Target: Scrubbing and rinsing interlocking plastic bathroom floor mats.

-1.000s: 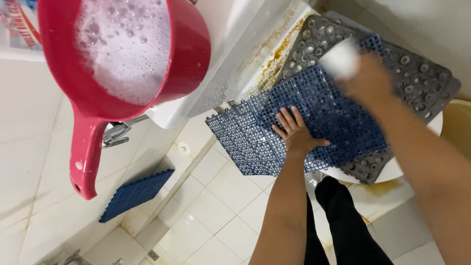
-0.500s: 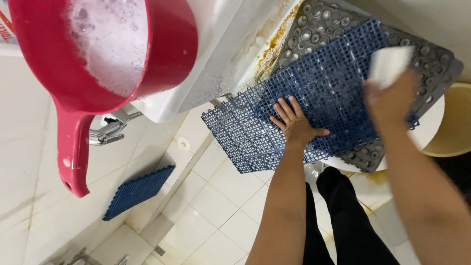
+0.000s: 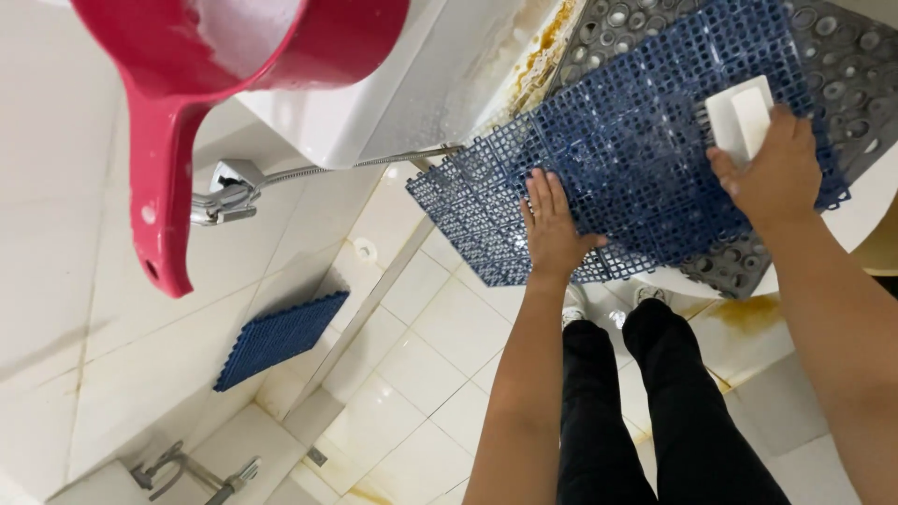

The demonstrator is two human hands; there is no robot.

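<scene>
Blue grid mat (image 3: pixel 636 159) scrubbed on a grey studded mat (image 3: pixel 832 56).
Left hand (image 3: pixel 554 229) was pressed flat, fingers spread, on the mat's near edge; right hand (image 3: pixel 772 173) was closed around a white brush (image 3: pixel 739 117) farther up its long axis.

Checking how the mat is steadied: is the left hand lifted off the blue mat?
No, the left hand lies flat on the blue mat.
</scene>
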